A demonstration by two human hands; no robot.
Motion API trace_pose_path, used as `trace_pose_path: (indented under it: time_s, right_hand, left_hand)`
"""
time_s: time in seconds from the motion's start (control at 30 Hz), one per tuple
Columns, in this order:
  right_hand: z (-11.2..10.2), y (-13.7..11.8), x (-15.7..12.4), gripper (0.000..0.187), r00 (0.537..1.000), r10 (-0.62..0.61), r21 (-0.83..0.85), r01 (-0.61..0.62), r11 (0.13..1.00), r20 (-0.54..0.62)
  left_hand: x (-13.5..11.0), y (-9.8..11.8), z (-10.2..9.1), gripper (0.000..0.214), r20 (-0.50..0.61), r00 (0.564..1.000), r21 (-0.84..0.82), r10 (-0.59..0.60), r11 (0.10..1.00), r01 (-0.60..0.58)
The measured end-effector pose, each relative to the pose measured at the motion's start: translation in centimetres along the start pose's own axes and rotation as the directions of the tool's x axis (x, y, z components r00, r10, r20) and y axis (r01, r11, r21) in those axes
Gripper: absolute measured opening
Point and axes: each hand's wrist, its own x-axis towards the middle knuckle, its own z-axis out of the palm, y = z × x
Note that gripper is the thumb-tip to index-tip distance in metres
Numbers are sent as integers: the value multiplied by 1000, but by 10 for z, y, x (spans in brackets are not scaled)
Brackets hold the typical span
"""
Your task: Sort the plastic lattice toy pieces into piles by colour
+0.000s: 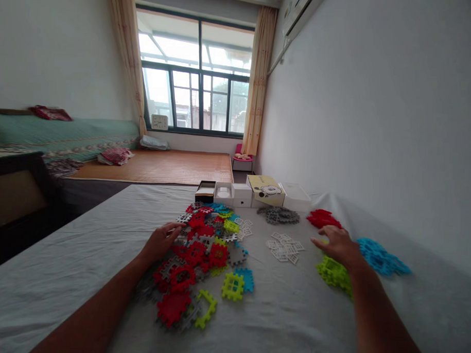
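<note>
My left hand [161, 242] is at the left edge of a mixed pile of toothed plastic building tiles, its fingers stretched over grey and red pieces. Red tiles [196, 252] dominate this pile, with grey, blue and lime ones among them. A lime window-shaped tile [232, 286] lies at the pile's near right, overlapping a blue tile [248, 280]. On the right, my right hand [338, 246] hovers with thumb and fingers apart. It is between a red stack [323, 218] and a lime heap [334, 275]; blue tiles [383, 256] lie to its right.
White lattice pieces [285, 248] lie mid-table, with grey tiles [278, 215] behind them. Along the back stand a black box [205, 191], white boxes [241, 196], a yellow cartoon box [266, 190] and a clear tray [296, 194]. A pale cloth [82, 248] covers the table.
</note>
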Motion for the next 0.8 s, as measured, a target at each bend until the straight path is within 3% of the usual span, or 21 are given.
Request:
trace_pose_path:
  time_s: [0.07, 0.17, 0.27, 0.33, 0.47, 0.6, 0.7, 0.8]
  right_hand:
    - [4, -42, 1, 33, 985, -169, 120, 163, 979, 35]
    - [13, -113, -8, 29, 900, -424, 357, 364, 860, 104]
    - [28, -166, -27, 35, 786, -597, 470, 470, 748, 164]
    - [40, -185, -37, 43, 744, -635, 460, 498, 735, 209]
    - [54, -194, -41, 39, 748, -620, 429, 491, 758, 238]
    - [47, -189, -37, 37, 792, -585, 511, 435, 742, 174]
    - [41, -184, -36, 37, 850, -482, 633, 254, 731, 215]
    - [41, -179, -38, 38, 855, -390, 718, 30, 695, 342]
  left_hand:
    - [0, 2, 1, 47, 10, 1000, 10, 2, 1000, -3]
    - [-1, 3, 1, 45, 31, 999, 26, 11, 1000, -12]
    - [-2, 2, 2, 45, 51, 999, 50, -6, 999, 4]
    - [-3, 2, 2, 44, 57, 998, 57, -8, 998, 4]
    - [-3, 2, 1, 44, 65, 998, 57, 19, 998, -22]
    - [-3, 1, 2, 42, 82, 996, 62, 26, 998, -31]
    - [-3, -1, 3, 42, 86, 996, 62, 26, 998, -31]
    - [-4, -1, 2, 42, 95, 995, 52, 29, 998, -34]
